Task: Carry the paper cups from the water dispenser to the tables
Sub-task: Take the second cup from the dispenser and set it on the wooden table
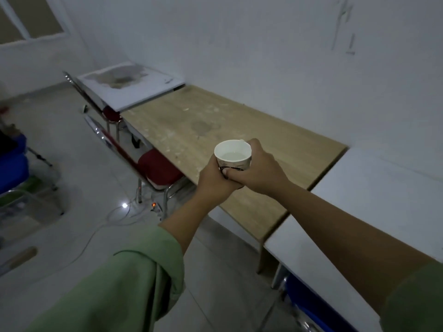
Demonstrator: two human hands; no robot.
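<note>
A white paper cup [232, 153] with water in it is held upright in both hands above the front half of the wooden table [191, 121]. My left hand [214, 179] wraps the cup's left side and base. My right hand [260, 167] wraps its right side, the thumb at the rim. The fingers of both hands overlap under the cup and hide its lower part. No water dispenser is in view.
A white table [359, 212] adjoins the wooden one at the right, and a stained white table [129, 85] at the far end, all against the wall. Red-seated metal chairs [158, 167] are tucked under. Cables and a lit power strip [153, 205] lie on the floor.
</note>
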